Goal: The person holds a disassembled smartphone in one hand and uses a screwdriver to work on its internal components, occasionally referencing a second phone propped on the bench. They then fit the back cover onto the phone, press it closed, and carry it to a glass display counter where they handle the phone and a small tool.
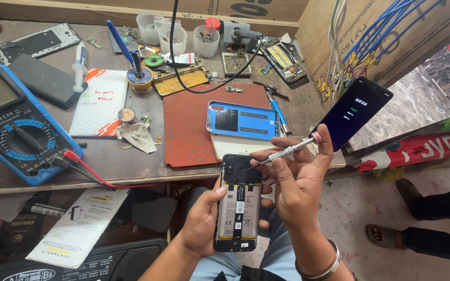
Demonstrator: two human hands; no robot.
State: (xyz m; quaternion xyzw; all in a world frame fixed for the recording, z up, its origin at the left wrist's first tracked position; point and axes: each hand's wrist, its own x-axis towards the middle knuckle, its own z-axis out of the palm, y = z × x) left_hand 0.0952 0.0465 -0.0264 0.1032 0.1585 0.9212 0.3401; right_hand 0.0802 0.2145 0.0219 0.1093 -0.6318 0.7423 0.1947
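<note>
The left hand (202,221) wraps the open phone (239,203) from below, holding it over the lap just off the bench edge, while the right hand (295,182) pinches a screwdriver (282,153) whose tip meets the phone's top cover; I judge the driver is best kept square to the screw, pressed lightly, the phone braced firm. Beyond the grip lies a cluttered wooden bench (126,161): red mat (188,125), blue back cover (242,120), multimeter (14,122) far left, a lit phone (358,112) leaning right.
</note>
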